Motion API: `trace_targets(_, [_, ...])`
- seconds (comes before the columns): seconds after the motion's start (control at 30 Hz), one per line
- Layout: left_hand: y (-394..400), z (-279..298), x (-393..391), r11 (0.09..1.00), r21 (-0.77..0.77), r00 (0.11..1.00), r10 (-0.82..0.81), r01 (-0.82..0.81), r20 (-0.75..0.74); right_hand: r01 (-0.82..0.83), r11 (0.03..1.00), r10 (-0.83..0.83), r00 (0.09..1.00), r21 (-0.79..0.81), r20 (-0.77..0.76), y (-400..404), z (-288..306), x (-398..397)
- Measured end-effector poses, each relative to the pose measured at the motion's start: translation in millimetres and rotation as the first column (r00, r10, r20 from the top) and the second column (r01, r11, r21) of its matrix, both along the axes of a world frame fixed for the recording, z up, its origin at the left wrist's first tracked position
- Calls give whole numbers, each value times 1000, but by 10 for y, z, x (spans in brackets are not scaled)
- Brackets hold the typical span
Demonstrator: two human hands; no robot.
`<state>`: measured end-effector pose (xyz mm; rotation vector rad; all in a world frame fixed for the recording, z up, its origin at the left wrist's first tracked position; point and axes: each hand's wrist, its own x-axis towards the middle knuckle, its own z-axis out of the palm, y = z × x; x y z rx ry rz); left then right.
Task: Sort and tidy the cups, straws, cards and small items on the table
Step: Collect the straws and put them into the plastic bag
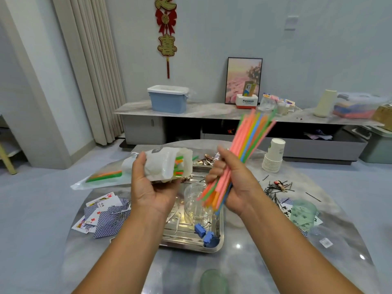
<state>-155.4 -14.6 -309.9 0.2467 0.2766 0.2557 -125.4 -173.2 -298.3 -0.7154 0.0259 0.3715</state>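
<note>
Head view: right hand (235, 183) grips straws (244, 149); left hand (152, 183) holds bag (167, 164). Square the ends, then slide them in.

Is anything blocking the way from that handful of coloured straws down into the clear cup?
Nothing visible: the colourful plastic straws in the right hand hang just above the clear plastic cup, its mouth open.

Walls: you've got plain pale blue-grey wall (318, 49), red-and-gold hanging ornament (167, 35) up top
Left: beige pleated curtain (91, 66)
Floor: pale glossy tiles (38, 198)
Furniture: long low marble-topped cabinet (212, 124) against the wall
On it: blue lidded storage bin (168, 99), framed pink landscape picture (244, 80) leaning back
</note>
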Motion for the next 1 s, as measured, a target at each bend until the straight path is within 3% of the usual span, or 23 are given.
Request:
trace_targets(0.07, [-37, -23, -4, 1000, 11, 1000, 0, 0, -10, 49, 964, -28, 996, 262, -83, -15, 62, 20])
trace_targets(0.13, [-122, -58, -7, 1000, 27, 1000, -12, 13, -24, 88, 917, -50, 993, 389, -106, -32, 92, 36])
trace_targets(0.3, [-323, -134, -13, 996, 61, 997, -55, 59, -60, 175, 913, -163, 985, 370, -63, -63, 92, 52])
trace_targets(0.67, [-466, -138, -48, 1000, -1, 999, -14, 14, -33, 367, 878, -332, 929, 308, -161, -18, -18, 61])
trace_targets(1.0, [-469, -124, -69, 986, 167, 995, 10, 6, -97, 370, 849, -347, 929, 376, -131, 12, 79, 39])
